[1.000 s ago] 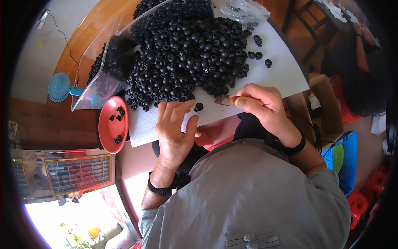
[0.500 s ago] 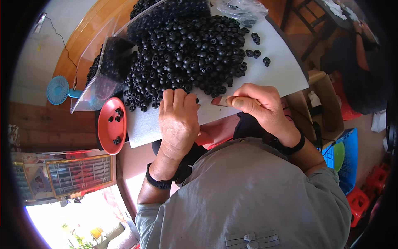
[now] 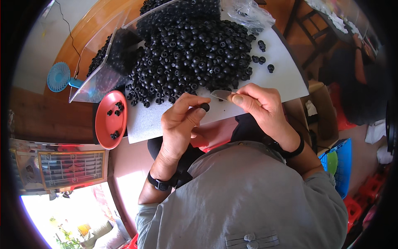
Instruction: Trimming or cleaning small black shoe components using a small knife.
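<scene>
Piece [image 3: 205,107], black and roundish: sitting at the left hand's fingertips, above the near edge of the surface [image 3: 143,122]. Only its rounded side is showing; its long axis cannot be told.

Key relation: the piece is lying just left of the tip of the knife [image 3: 219,95] and a little nearer the person; in this view a small gap is showing between them. The blade is running roughly left to right, tip pointing left, slightly toward the far side.

Left hand [image 3: 178,122]: pinching the piece between thumb and index finger, so it is the nearer hand. Right hand [image 3: 265,107]: gripping the knife between thumb and curled fingers, its handle mostly hidden. The piece is lying to the left of this hand, with the blade reaching across the space between.

Outward: the pile [image 3: 190,58] of black pieces is spreading just beyond both hands, leaning against a clear panel [image 3: 92,86] at left. A red dish [image 3: 103,124] is resting at the left edge, holding a few pieces. Loose pieces [image 3: 270,68] are lying right of the pile; a clear bag [image 3: 248,14] is lying on the far side.
</scene>
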`<state>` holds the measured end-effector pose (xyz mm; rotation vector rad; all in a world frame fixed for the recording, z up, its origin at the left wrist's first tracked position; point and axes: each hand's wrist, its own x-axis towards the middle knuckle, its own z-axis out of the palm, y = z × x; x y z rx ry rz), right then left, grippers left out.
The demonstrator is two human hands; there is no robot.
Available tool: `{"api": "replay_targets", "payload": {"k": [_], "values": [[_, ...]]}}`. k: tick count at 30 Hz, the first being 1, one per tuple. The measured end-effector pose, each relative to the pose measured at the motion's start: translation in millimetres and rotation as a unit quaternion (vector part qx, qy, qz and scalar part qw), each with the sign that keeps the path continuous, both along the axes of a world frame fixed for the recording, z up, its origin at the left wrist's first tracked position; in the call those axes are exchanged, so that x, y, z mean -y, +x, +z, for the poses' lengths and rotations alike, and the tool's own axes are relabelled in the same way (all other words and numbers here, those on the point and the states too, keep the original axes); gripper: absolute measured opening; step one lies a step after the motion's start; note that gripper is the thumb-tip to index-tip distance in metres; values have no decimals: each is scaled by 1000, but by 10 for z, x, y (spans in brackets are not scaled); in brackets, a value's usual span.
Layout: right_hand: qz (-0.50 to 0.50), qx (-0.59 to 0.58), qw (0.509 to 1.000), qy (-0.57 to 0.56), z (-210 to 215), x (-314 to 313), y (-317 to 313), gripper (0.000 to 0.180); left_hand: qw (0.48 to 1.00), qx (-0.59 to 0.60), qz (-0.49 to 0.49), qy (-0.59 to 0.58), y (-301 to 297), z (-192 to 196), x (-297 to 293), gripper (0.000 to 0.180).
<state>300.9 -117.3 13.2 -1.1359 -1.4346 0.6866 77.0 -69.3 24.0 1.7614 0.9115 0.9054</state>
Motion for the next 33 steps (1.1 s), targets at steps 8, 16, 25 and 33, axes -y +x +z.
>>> {"api": "replay_targets", "payload": {"k": [8, 16, 25, 33], "values": [[-20, 101, 995, 16, 16, -17, -88, 23, 933, 281, -63, -218, -28, -183, -8, 21], [-37, 131, 991, 10, -4, -45, -125, 24, 923, 313, -64, -216, -8, -228, -14, 27], [-39, 179, 983, 15, 43, -42, -138, 29, 925, 306, -78, -211, -28, -250, -10, 29], [-25, 194, 980, 22, 9, -64, -118, 28, 940, 287, -47, -177, 2, -245, 25, 26]]}}
